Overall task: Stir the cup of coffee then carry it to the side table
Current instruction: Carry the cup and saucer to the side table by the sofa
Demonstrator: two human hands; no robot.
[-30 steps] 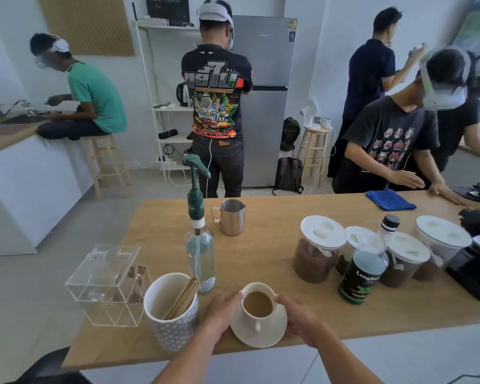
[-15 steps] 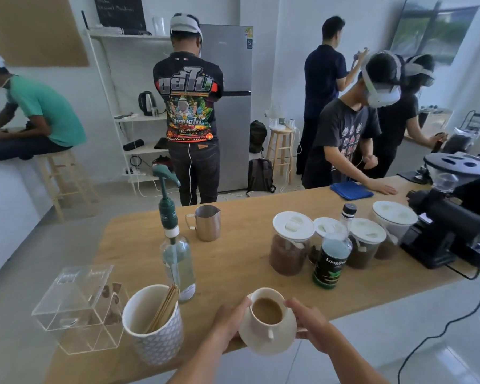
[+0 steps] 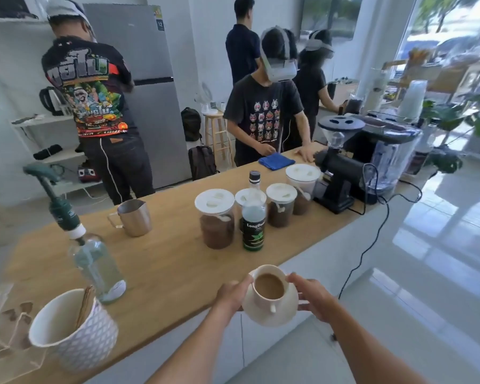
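Low in the frame, left hand (image 3: 231, 296) and right hand (image 3: 312, 299) curl their fingers around the saucer (image 3: 272, 314) carrying the coffee cup (image 3: 269, 286), at the worktop (image 3: 164, 261) edge.

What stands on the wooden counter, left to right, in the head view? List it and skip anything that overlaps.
Patterned mug of stir sticks → steel pitcher → large brown-filled jar → dark labelled bottle → black grinder.
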